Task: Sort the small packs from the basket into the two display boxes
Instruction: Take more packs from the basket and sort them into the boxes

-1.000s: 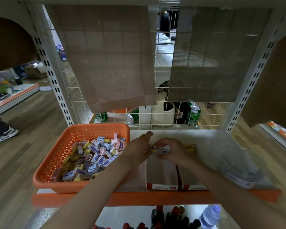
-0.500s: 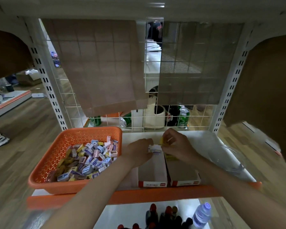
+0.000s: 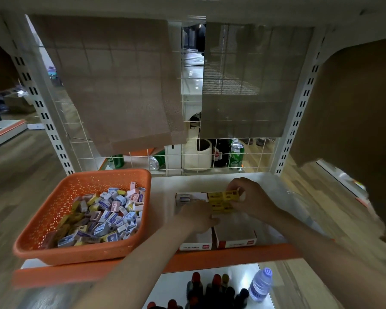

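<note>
Orange basket [image 3: 83, 253], left of your left hand [image 3: 196, 217], holds mixed blue, pink and yellow small packs [image 3: 107, 215]. Two display boxes [image 3: 235, 236] lie under your hands; your right hand [image 3: 252, 199] pinches yellow packs [image 3: 223, 200], the left's grip is hidden. Beneath is a white shelf [image 3: 163, 192], with wooden floor [image 3: 20, 175] around.

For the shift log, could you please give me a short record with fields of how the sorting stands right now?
basket: orange, left on the shelf, heaped with mixed small packs
left box: a few white-blue packs at its far end
right box: yellow packs at its far end
right hand: grips the yellow packs
left hand: over both boxes, beside the yellow packs; grasp hidden
progress: most packs unsorted
</note>
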